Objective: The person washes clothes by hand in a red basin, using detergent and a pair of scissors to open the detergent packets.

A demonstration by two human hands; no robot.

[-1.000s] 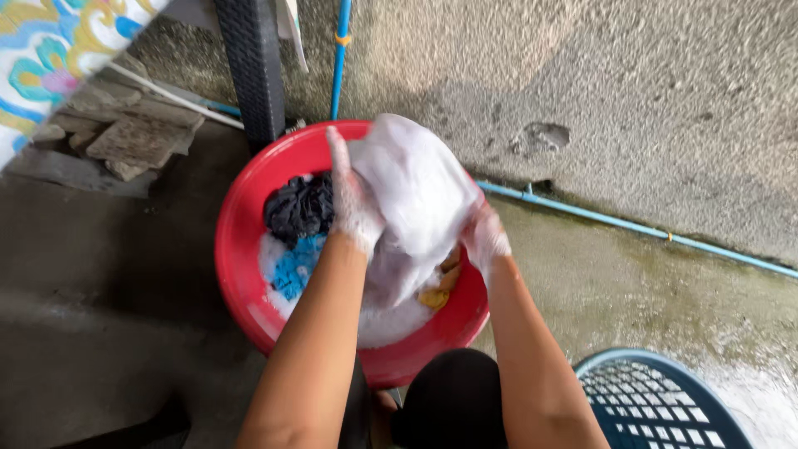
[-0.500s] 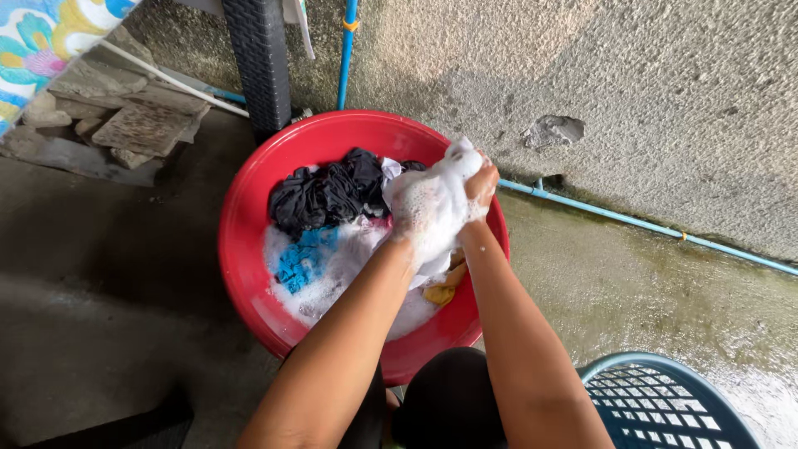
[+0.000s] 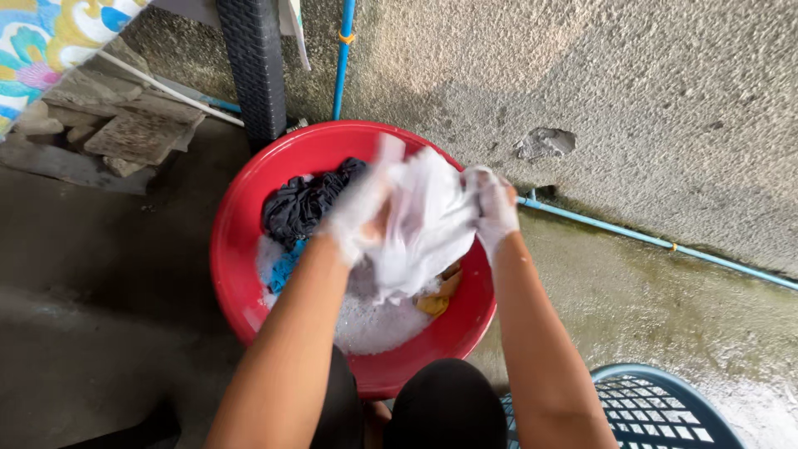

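Both hands (image 3: 357,218) (image 3: 495,208) in closed grip on white cloth (image 3: 428,224) btwn them, above red basin (image 3: 237,241)

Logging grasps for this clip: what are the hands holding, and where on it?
Both hands, left hand and right hand, grip a soapy white cloth by its opposite sides, above the red basin.

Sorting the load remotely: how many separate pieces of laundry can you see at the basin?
4: white cloth in both hands, black garment at the back, blue piece in suds at left, yellow piece under the white. Suds may hide more.
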